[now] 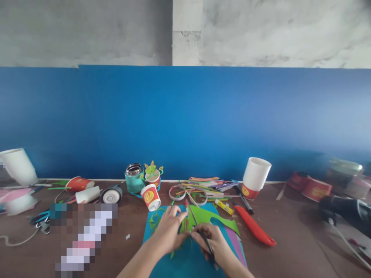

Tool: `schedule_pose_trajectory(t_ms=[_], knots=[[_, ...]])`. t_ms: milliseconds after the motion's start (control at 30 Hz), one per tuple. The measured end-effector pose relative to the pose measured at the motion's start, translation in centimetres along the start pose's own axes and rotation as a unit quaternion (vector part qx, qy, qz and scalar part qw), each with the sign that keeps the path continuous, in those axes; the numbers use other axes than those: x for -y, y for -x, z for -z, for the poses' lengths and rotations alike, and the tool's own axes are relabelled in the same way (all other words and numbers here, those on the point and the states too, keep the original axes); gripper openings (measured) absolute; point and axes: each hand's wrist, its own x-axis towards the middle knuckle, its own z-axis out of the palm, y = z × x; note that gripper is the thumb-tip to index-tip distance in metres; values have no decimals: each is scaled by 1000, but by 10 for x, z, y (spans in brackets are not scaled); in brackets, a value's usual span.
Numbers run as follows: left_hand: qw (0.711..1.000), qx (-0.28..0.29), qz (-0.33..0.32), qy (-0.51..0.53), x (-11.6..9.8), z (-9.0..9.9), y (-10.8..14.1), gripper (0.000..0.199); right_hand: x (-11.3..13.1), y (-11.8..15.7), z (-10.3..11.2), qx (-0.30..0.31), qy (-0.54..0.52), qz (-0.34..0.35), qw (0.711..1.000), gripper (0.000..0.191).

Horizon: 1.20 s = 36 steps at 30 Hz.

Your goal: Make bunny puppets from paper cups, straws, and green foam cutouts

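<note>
"Two bare hands are working over green paper [210, 217]. What are the left fingers doing?"

"Left hand [171, 227]: fingers are resting spread on the green paper. How firmly they are pressing, I cannot tell."

"And the right hand [213, 243]?"

"Its fingers are grasping a slim dark tool [206, 241]. The far end is slanting forward past the fingertips, over the green paper. Pen or knife, I cannot tell."

"Position of the green paper?"

"It is lying under the left fingers, is spanning the gap between both hands, and is reaching out beyond the right fingers. A blue sheet [185, 266] is lying beneath it; a purple sheet [235, 243] is showing to the right of the right fingers."

"Surroundings?"

"Two pale rings [171, 192] are sitting just beyond the left fingertips, with coloured strips [203, 184] lying behind them. A paper cup [150, 197] is tilting ahead and left of the left fingers. Past the right fingers, a yellow glue stick [224, 207] is lying near the green paper, and a long red thing [255, 227] is lying farther right."
</note>
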Motion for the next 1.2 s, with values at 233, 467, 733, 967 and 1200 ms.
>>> schedule_pose_trajectory(t_ms=[233,467,733,967,1200], knots=[[999,-34,11,-5,0,-5,-1,36,-8,-3,0,1,-8,11,1000,31],[959,-127,77,241,-4,0,-11,10,4,-1,0,-60,-51,8,997,36],[874,-48,92,474,-18,-5,-10,15,11,-1,3,-96,-105,33,989,37],[912,-26,100,396,-23,9,-3,11,14,0,3,-63,-85,7,994,34],[822,-33,149,549,-20,7,-7,19,13,2,6,-104,-109,76,986,34]])
